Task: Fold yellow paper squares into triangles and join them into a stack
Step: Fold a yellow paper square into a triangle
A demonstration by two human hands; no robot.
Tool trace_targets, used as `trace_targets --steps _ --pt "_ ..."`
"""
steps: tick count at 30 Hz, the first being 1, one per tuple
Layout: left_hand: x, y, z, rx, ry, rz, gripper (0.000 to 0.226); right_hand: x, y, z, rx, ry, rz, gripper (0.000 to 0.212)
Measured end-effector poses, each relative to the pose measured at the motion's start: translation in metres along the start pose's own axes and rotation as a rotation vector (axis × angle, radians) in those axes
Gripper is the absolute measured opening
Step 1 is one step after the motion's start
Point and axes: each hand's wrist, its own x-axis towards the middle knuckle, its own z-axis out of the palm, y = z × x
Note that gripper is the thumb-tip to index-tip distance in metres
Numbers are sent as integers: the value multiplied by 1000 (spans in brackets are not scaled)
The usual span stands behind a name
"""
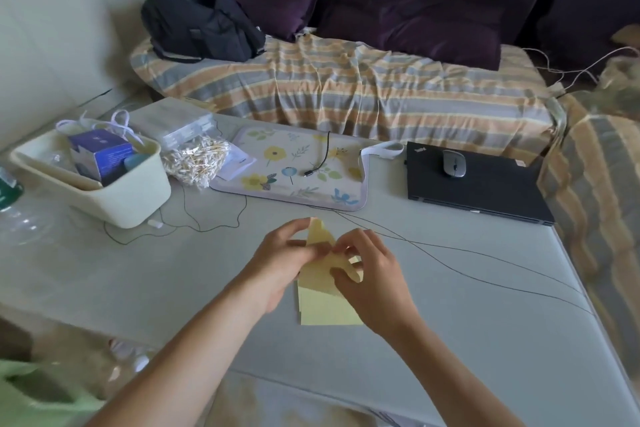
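Folded yellow paper (320, 236) | pinched by left hand (287, 263) and right hand (372, 276) (both gripping) | above table (450, 322)

Folded yellow paper piece (320, 236) raised above flat yellow squares (325, 308).

soft, even daylight; scene moderately bright, no glare. faint shadows on the bench (450, 288). wide-angle bending at edges. right and lower margins blurred; centre slightly soft.
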Motion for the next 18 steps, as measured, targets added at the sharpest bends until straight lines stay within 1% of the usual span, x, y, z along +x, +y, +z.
trace_targets --steps 3,5,8,9,11,13,16,18 --pt "3 -6 -4 117 114 58 50 -3 2 -6 58 -104 50 28" --pt "4 -10 -7 151 121 70 48 -4 2 -11 93 -79 95 24" --pt "0 -12 -10 213 80 100 39 -1 1 -16 168 23 233 14" --pt "-2 -11 -11 233 54 115 34 1 2 -17 199 34 283 12" --pt "-6 -9 -10 275 -1 154 25 5 4 -18 275 -2 374 13" --pt "-9 -8 -10 302 -36 195 21 9 4 -17 345 -73 443 14" --pt "-9 -7 -11 321 -83 243 23 12 1 -14 443 -145 479 14" --pt "-8 -7 -12 326 -102 271 25 13 0 -12 510 -152 479 11"
